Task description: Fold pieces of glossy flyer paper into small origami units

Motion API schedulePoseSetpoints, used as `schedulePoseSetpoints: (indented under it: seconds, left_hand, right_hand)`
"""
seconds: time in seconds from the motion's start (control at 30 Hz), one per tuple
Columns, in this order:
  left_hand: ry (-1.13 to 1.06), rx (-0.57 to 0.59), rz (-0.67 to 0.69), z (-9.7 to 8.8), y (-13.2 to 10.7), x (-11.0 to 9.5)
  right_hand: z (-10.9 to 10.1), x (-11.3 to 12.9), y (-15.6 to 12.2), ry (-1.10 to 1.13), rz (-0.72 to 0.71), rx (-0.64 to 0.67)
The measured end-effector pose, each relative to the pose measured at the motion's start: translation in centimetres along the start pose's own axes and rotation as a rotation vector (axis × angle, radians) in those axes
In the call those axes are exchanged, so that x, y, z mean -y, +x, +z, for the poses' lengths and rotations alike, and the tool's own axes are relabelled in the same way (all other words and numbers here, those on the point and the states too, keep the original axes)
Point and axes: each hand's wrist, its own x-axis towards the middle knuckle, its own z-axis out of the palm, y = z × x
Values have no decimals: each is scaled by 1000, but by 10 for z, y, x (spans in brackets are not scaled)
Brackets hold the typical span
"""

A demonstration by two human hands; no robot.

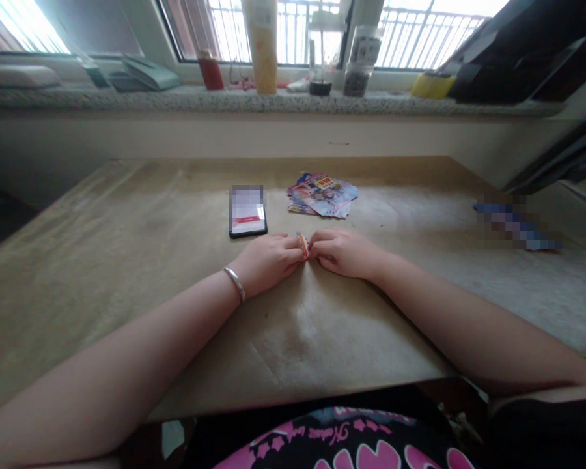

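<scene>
This looks like a room in a home, most likely a living or study corner, with a broad, beige, smooth-topped table (127, 228) set against a pale wall (254, 137) under a window. Household odds and ends crowd the speckled grey stone windowsill (151, 102): a tall yellowish cylindrical container (265, 55), a small red container (210, 73) and a clear cup with a dark base (321, 58). Beyond the glass runs a barred railing (415, 42), like a balcony's.

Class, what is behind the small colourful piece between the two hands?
Behind the small colourful piece are the tabletop and, farther back, a fanned pile of printed sheets. What the left hand and right hand cover cannot be seen.
</scene>
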Motion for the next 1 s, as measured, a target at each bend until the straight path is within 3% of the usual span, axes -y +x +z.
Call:
schedulePoseSetpoints:
  seconds: [0.13, 0.37, 0.7, 1.0]
  left_hand:
    - [-5, -3, -14, -2, -1, 1]
    - [-201, 53, 7, -4, -9, 15]
    - [-216, 78, 12, -7, -9, 13]
    - [-189, 92, 78, -9, -7, 15]
  right_hand:
    - [-4, 2, 0, -63, 25, 40]
    - [-9, -6, -4, -49, 23, 15]
    - [-7, -15, -10, 110, 44, 30]
    - [-16, -2, -7, -12, 92, 80]
